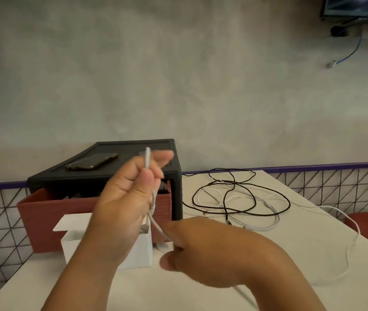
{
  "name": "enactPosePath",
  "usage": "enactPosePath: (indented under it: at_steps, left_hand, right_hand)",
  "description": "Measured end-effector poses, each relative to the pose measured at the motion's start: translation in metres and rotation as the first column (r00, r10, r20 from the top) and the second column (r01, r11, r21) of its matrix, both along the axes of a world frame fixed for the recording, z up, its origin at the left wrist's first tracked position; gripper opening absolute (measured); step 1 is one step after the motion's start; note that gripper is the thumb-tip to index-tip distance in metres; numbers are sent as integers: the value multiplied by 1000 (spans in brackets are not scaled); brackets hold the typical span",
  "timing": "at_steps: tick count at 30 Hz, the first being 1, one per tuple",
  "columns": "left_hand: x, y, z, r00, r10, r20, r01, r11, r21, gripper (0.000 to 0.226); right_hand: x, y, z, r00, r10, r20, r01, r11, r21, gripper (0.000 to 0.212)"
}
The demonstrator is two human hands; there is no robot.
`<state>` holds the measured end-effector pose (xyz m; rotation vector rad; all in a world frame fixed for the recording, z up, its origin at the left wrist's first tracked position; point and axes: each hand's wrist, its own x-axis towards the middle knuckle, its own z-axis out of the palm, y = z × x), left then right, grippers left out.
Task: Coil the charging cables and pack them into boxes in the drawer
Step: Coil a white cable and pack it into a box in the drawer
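Matt black plastic drawer unit (133, 171); smooth white table (268, 254).

Soft, even indoor light falls on the grey wall (178, 75) and the pale worktop (268, 277), casting only faint shadows. Motion blur smears the right hand (201, 250), the fingers (162, 157) of the left hand (122, 198) and the white cable (147, 160) they hold. The wide lens bows the frame's edges, and a screen (358, 5) shows bright streaks at top right.

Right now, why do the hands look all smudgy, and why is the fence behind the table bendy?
Head view: the right hand and left hand, both gripping the white cable, are smeared by motion blur; the black cables on the table look fairly sharp. Head view: the wide-angle lens bows the mesh railing; light is soft, shadows faint.
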<state>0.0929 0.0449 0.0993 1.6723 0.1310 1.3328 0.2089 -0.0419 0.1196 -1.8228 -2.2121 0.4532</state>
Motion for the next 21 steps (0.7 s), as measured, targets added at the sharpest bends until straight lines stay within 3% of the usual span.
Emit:
enactPosePath:
  at_steps: [1, 5, 7, 9, 11, 13, 15, 18, 19, 21]
  left_hand:
    - [3, 0, -3, 992, 82, -94, -79, 996, 44, 19]
    - [10, -1, -10, 862, 315, -398, -280, 949, 144, 32]
    - [11, -1, -10, 823, 263, -503, -254, 963, 88, 32]
    - [14, -4, -9, 845, 110, -524, -163, 985, -56, 33]
    - [15, -9, -6, 916, -141, -376, 29, 957, -288, 37]
    - [15, -12, -2, 913, -377, -155, 268, 841, -469, 32]
    - [14, -12, -2, 834, -552, -3, 470, 713, -520, 25]
    - [13, -4, -5, 633, -762, 139, 710, 500, -496, 20]
    - [14, -1, -5, 574, -798, 182, 755, 431, -494, 20]
    - [14, 0, -3, 543, -806, 235, 778, 379, -501, 22]
  right_hand:
    - [2, -4, 3, 999, -18, 31, 15, 997, 82, 7]
    - [24, -17, 14, 981, -192, 9, 180, 932, 316, 20]
    - [38, -21, 17, 963, -266, -34, 255, 871, 419, 14]
    - [49, -22, 17, 959, -256, -118, 280, 821, 497, 10]
    - [56, -19, 16, 958, -201, -205, 282, 797, 535, 15]
    - [58, -16, 15, 941, -125, -315, 287, 786, 548, 18]
    - [58, -13, 14, 917, -50, -396, 281, 785, 551, 21]
    - [56, -8, 10, 905, 17, -426, 240, 805, 542, 31]
    - [54, -6, 9, 897, 38, -441, 225, 820, 527, 37]
    - [53, -3, 8, 866, 74, -495, 204, 852, 482, 46]
